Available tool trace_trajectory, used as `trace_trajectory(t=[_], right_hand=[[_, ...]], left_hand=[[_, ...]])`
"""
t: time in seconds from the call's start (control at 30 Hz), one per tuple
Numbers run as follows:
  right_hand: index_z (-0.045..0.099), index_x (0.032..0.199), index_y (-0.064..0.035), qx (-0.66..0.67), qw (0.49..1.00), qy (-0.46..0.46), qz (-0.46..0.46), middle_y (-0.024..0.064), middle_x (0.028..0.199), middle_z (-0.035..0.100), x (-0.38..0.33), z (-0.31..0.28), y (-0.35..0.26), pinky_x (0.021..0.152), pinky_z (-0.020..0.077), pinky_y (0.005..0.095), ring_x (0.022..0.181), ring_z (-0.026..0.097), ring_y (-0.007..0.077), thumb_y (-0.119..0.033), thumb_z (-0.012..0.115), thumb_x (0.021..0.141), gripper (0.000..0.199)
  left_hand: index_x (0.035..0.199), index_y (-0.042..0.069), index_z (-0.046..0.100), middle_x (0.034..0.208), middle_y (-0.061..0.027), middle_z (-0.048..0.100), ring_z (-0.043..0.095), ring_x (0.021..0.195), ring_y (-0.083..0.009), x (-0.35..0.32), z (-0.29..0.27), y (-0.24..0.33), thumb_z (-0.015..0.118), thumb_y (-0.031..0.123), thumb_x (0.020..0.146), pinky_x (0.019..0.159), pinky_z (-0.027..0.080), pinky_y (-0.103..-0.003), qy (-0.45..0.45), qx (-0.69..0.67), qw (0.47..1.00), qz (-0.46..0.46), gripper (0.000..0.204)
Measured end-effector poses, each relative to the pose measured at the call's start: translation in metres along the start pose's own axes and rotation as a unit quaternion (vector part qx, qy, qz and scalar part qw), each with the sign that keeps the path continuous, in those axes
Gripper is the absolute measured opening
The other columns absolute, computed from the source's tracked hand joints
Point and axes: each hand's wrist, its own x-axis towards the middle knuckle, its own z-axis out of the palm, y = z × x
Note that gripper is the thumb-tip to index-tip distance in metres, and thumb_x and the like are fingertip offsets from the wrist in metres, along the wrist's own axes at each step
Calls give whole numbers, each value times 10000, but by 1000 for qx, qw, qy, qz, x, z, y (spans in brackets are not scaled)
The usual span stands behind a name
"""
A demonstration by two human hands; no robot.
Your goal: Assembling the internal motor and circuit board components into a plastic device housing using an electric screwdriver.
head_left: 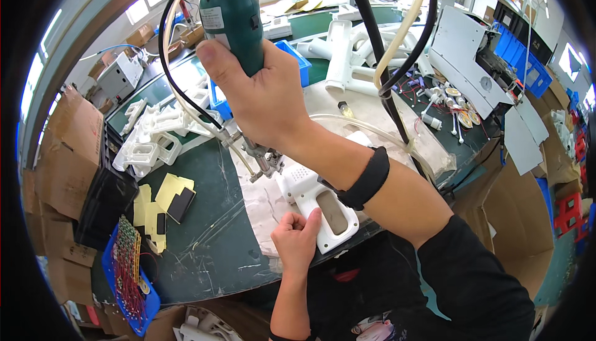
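Observation:
A green-bodied power screwdriver (249, 52) is gripped in my right hand (264, 96), with the fingers wrapped round it. Its metal feed head (264, 160) points down just above a white plastic housing (338, 237). This housing has a loop handle and a group of small holes, and it lies on a pale sheet near the table's front edge. My left hand (295, 238) is closed at the housing's left side, its thumb against the handle rim. My right forearm hides part of the housing, and the tool's tip is hard to make out.
White plastic shells (155, 139) pile up at left; more white parts (340, 55) lie at the back. A blue bin (298, 62) stands behind my right hand. Hoses (371, 24) hang beside the tool. A blue tray of wired boards (127, 273) sits at the left edge, small wired parts (450, 102) at right.

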Motion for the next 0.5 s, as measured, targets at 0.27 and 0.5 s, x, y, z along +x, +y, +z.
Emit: trace_trajectory(t=[0.27, 0.5], right_hand=[[666, 912, 0, -27, 998, -39, 47, 33, 629, 582, 13, -3, 0, 568, 440, 298, 586, 506, 107, -466, 656, 872, 468], [675, 947, -9, -8, 999, -10, 39, 39, 662, 605, 5, 5, 2, 586, 452, 302, 601, 533, 109, -466, 679, 851, 466]], left_hand=[[641, 32, 495, 549, 70, 451, 345, 517, -2, 0, 1, 0, 780, 134, 800, 447, 260, -204, -3, -33, 999, -18, 342], [643, 32, 498, 548, 64, 457, 353, 514, -7, 0, 1, 1, 781, 148, 801, 445, 269, -207, -3, -12, 1000, -5, 344]])
